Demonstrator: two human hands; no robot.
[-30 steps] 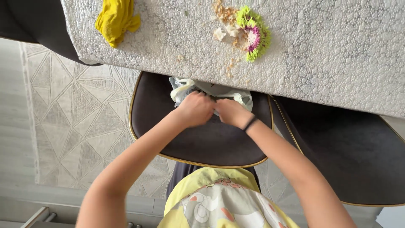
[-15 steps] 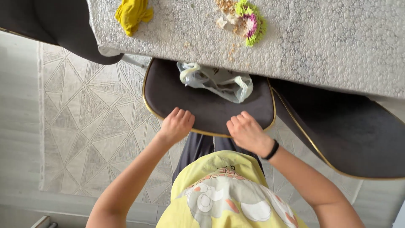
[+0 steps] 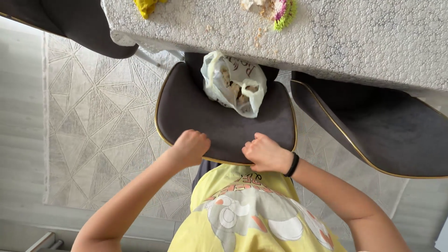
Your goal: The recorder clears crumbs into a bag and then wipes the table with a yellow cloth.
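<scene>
Both sets of fingers are curled over the near edge of the dark brown upholstered chair seat with gold piping (image 3: 219,126). The left hand (image 3: 190,147) is bunched almost into a fist on the seat's near left corner; the right hand (image 3: 264,152), a black band at its wrist, is clamped on the near right edge, thumb side tucked under where I cannot see it. Neither hand holds anything else.

At the far edge of the seat, just under the table's edge, lies a crumpled translucent white plastic bag (image 3: 235,81) with pale lumps inside, its mouth slack and loose. It sits apart from both hands, so as I judge it the bag is set down and the chair itself is now what is being handled.

The seat looks like soft, matte velvet. Above it, the quilted grey tablecloth (image 3: 354,42) carries crumbs, a green and pink scrubber (image 3: 283,8) and a yellow cloth (image 3: 145,5) at its far edge.
</scene>
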